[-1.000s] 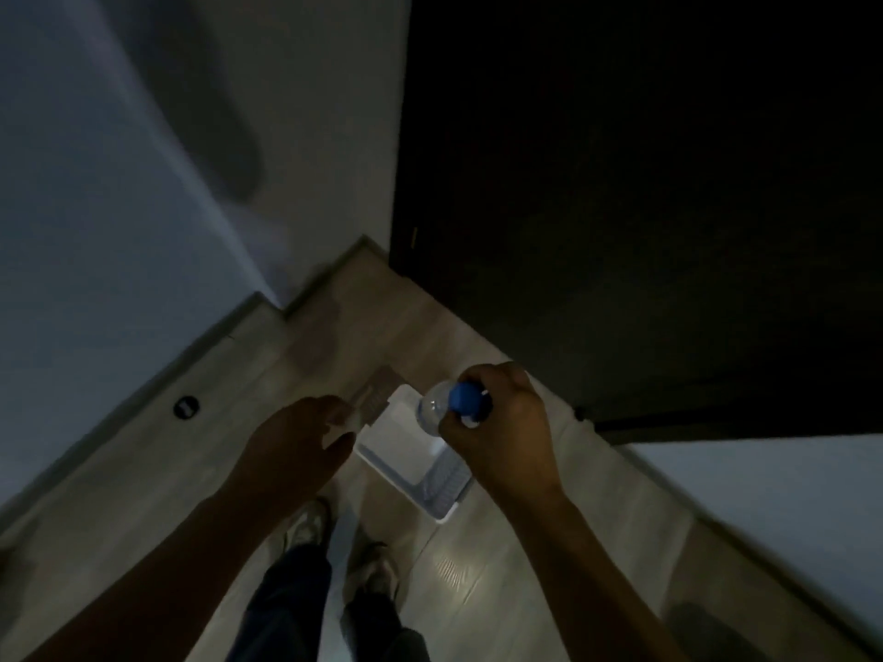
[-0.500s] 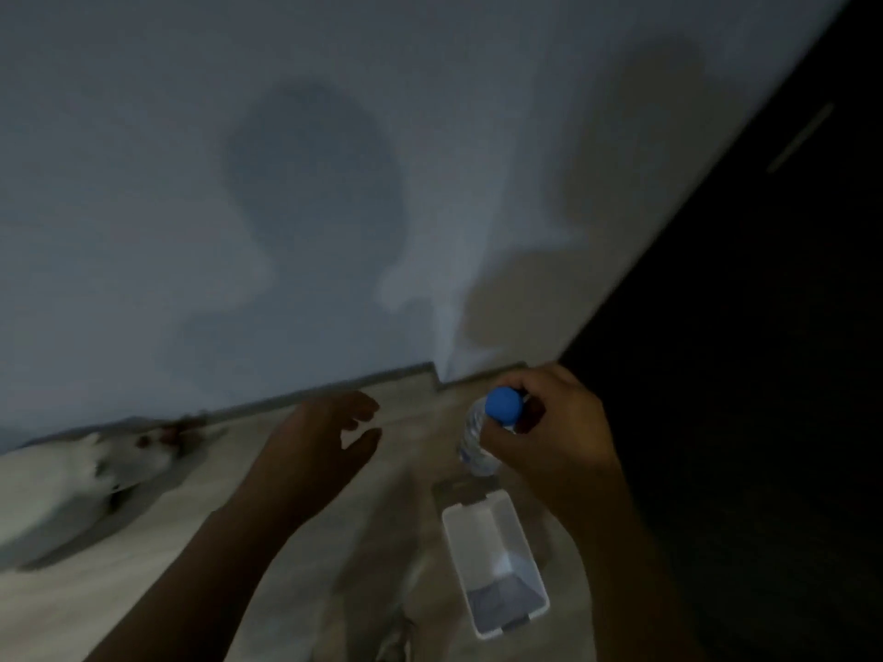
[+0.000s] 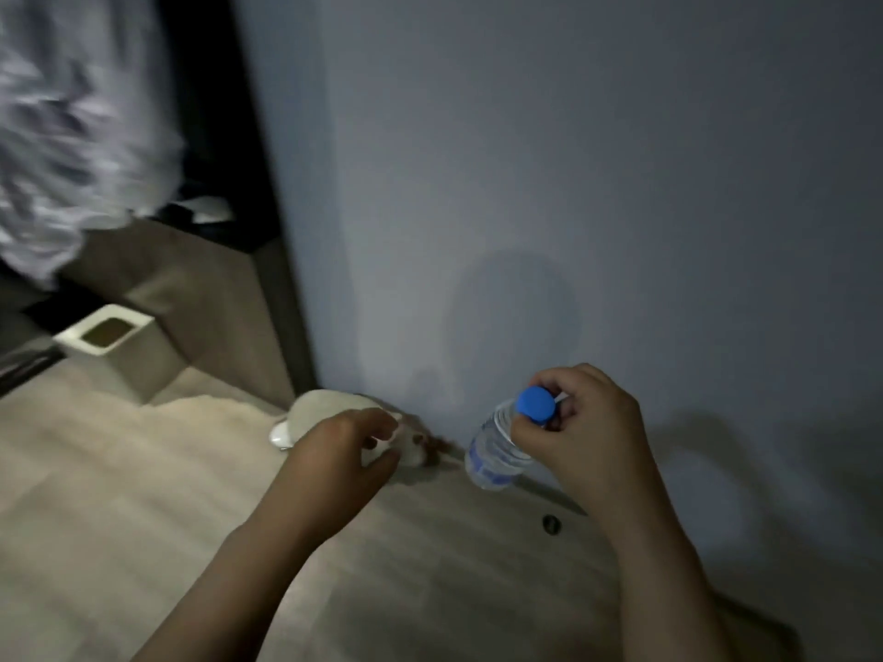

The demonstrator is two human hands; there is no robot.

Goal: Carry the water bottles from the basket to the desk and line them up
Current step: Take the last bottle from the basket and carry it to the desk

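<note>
Right hand (image 3: pixel 580 437): grips a clear water bottle (image 3: pixel 494 451) by the neck, under its blue cap (image 3: pixel 536 405), in the air beside the wall (image 3: pixel 573 183).
Left hand (image 3: pixel 344 451): loosely curled, holding nothing.
Far left: white bin (image 3: pixel 114 346) on the floor (image 3: pixel 95 518).

Clear glossy plastic water bottle (image 3: pixel 492 451), smooth blue cap (image 3: pixel 536 405); matt wood-look floor (image 3: pixel 119 518).

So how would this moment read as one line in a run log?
right hand: grips water bottle near blue cap | left hand: relaxed, empty | basket, desk: out of view
</note>
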